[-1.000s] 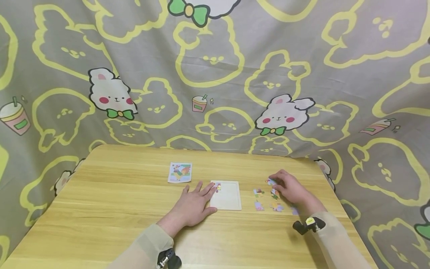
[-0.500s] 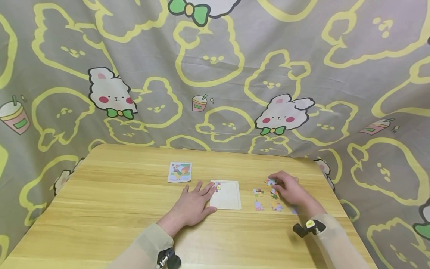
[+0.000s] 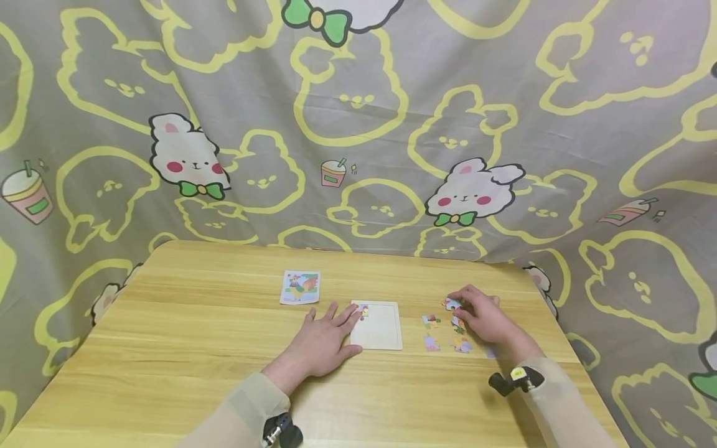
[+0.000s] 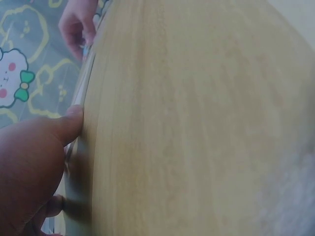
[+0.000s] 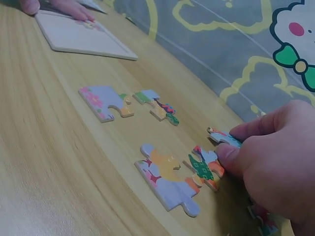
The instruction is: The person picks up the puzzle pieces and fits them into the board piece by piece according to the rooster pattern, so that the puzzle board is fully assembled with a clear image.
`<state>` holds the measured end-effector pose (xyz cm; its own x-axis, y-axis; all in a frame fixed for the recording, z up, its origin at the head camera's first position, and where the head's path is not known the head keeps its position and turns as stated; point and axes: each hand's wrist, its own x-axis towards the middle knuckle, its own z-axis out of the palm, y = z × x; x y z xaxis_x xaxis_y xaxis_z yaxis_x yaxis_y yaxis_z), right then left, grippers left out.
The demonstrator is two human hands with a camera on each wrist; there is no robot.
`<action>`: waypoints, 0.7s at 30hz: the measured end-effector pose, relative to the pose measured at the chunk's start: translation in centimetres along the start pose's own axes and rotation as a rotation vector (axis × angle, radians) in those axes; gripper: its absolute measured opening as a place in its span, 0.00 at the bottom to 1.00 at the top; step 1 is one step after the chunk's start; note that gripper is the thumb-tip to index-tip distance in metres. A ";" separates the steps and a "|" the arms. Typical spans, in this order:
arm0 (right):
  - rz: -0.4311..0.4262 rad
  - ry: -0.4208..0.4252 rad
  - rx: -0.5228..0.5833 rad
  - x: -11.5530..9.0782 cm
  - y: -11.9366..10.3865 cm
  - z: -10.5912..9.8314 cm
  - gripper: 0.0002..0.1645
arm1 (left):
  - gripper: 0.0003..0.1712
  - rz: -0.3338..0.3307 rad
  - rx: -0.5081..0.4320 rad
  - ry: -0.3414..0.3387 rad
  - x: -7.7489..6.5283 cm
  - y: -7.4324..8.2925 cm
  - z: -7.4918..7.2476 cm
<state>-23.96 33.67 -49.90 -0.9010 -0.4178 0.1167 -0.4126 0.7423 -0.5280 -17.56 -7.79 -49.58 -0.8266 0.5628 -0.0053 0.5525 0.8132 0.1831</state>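
Observation:
My left hand [image 3: 316, 345] lies with fingers spread at the left side of a square white puzzle tray [image 3: 381, 333], the fingertips over its edge. Beside them a small colourful puzzle piece [image 3: 365, 312] sits in the tray's upper left corner. At the right, my right hand [image 3: 486, 316] pinches a light-blue puzzle piece [image 5: 227, 138] between thumb and forefinger. Just below it lies a green and orange piece [image 5: 203, 168]. Nearer the tray are a lilac piece with pink flowers [image 5: 98, 98] and a green-and-blue-topped piece [image 5: 165, 112]; a yellow and lilac piece [image 5: 167, 184] lies closer.
A square picture card of a rooster [image 3: 301, 287] lies behind the left hand on the wooden table [image 3: 185, 323]. Another piece [image 5: 264, 220] is partly under the right hand. A patterned grey curtain [image 3: 364, 143] hangs along the table's back and sides.
The right hand has shifted slightly, and more of the pinched puzzle piece shows at its fingertips. The left hand and the tray stay where they were.

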 end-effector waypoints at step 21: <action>0.022 0.024 0.075 0.1 -1.7 -0.6 0.20 | 0.44 -0.001 -0.004 0.003 0.1 -0.1 0.1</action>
<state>-23.46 32.66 -48.52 -0.9129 -0.3887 0.1244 -0.3827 0.7093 -0.5919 -17.65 -7.77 -49.67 -0.8275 0.5614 -0.0024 0.5512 0.8132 0.1868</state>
